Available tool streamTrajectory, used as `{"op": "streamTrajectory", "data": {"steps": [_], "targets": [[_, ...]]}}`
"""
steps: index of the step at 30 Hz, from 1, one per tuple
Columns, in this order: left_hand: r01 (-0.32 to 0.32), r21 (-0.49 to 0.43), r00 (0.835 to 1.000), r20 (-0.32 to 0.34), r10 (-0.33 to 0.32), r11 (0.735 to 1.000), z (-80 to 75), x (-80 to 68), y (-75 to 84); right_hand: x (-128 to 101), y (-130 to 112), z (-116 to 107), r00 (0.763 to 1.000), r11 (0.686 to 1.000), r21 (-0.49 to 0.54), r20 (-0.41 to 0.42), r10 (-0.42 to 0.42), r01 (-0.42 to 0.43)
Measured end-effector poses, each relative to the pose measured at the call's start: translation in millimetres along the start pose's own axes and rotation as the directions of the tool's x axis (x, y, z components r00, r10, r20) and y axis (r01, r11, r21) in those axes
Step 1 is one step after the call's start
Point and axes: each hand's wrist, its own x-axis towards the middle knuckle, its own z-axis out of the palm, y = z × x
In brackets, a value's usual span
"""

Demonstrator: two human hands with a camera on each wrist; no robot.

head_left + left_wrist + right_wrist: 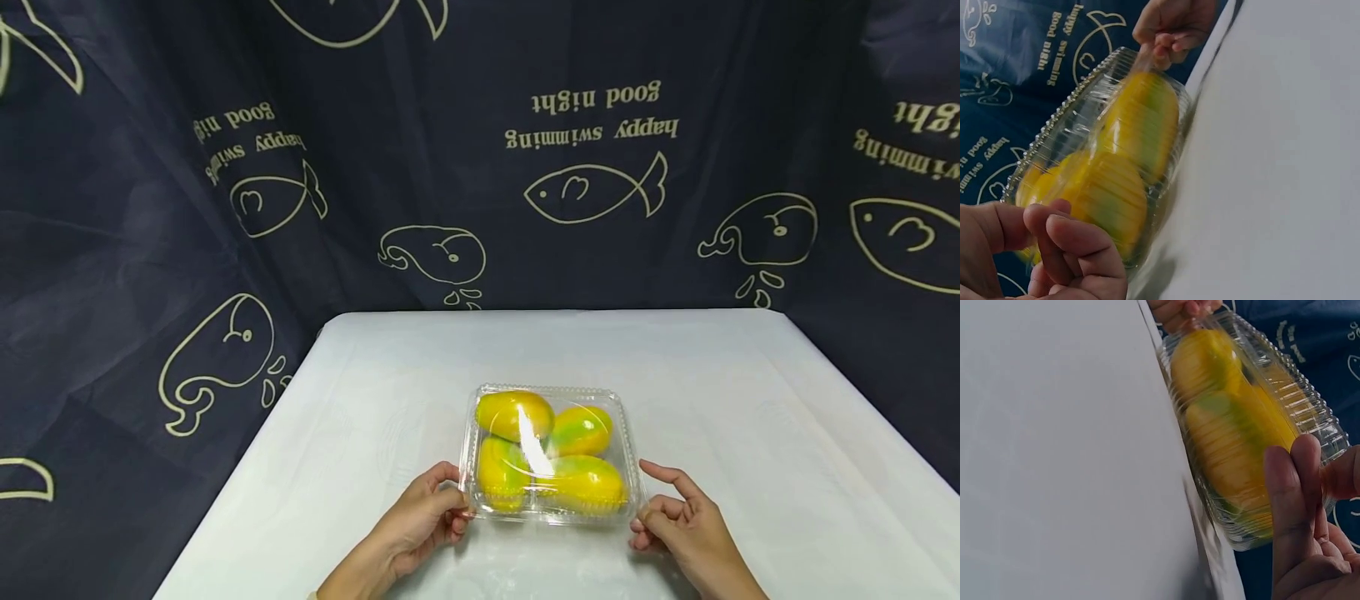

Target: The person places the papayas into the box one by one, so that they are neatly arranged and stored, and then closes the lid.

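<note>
A clear plastic clamshell box (555,517) with a ribbed rim holds several yellow-green mangoes (583,482); its lid looks closed. At the box's near left corner my left hand (420,521) pinches the edge between thumb and fingers. The right hand (686,525) pinches the near right corner, its index finger reaching along the side. In the left wrist view, the fingertips of the left hand (1079,256) overlap the box's end. From the right wrist, the right hand (1304,525) covers part of the rim. Whether the box's base touches the table cannot be told.
A white-covered table (375,400) spreads around the box on all sides. Dark blue fabric (450,133) with printed fish, whales and lettering hangs behind the table and along both sides. Glare on the lid hides some of the fruit.
</note>
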Motion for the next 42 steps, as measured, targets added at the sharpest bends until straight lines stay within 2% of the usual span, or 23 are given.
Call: {"op": "streamTrajectory", "data": {"steps": [4, 11, 18, 24, 27, 34, 42], "targets": [[0.008, -0.032, 1.000, 0.019, -0.007, 0.999, -2.6, 0.4, -0.7, 0.4, -0.3, 0.8, 1.000, 1.000, -0.015, -0.006, 0.005, -0.005], [0.031, -0.012, 0.999, 0.034, -0.030, 0.999, -6.3, -0.7, 0.0, 0.0, 0.9, 1.5, 0.999, 0.999, -0.028, -0.031, -0.026, 0.025], [0.082, -0.094, 0.991, 0.113, -0.072, 0.992, -9.5, -3.5, -0.3, 0.5, 0.1, 0.3, 0.999, 0.999, -0.018, -0.022, -0.038, 0.038], [0.104, -0.030, 0.983, 0.152, -0.098, 0.994, -7.8, -3.6, 0.1, 0.2, -1.8, -0.1, 0.999, 0.999, -0.008, -0.012, -0.045, 0.045], [0.088, 0.012, 0.988, 0.124, -0.088, 0.996, -5.1, -3.8, 0.1, -0.2, -1.0, 0.2, 0.999, 0.999, -0.008, -0.014, -0.031, 0.031], [0.031, 0.046, 1.000, 0.003, -0.031, 0.998, 0.8, -3.0, 0.8, -0.8, -2.1, 1.1, 0.999, 0.999, -0.003, -0.032, -0.034, 0.034], [-0.065, 0.124, 0.997, -0.033, 0.069, 0.990, 4.5, -3.4, -3.4, -1.8, -1.7, 1.9, 0.998, 1.000, -0.021, -0.064, 0.003, -0.004]]}}
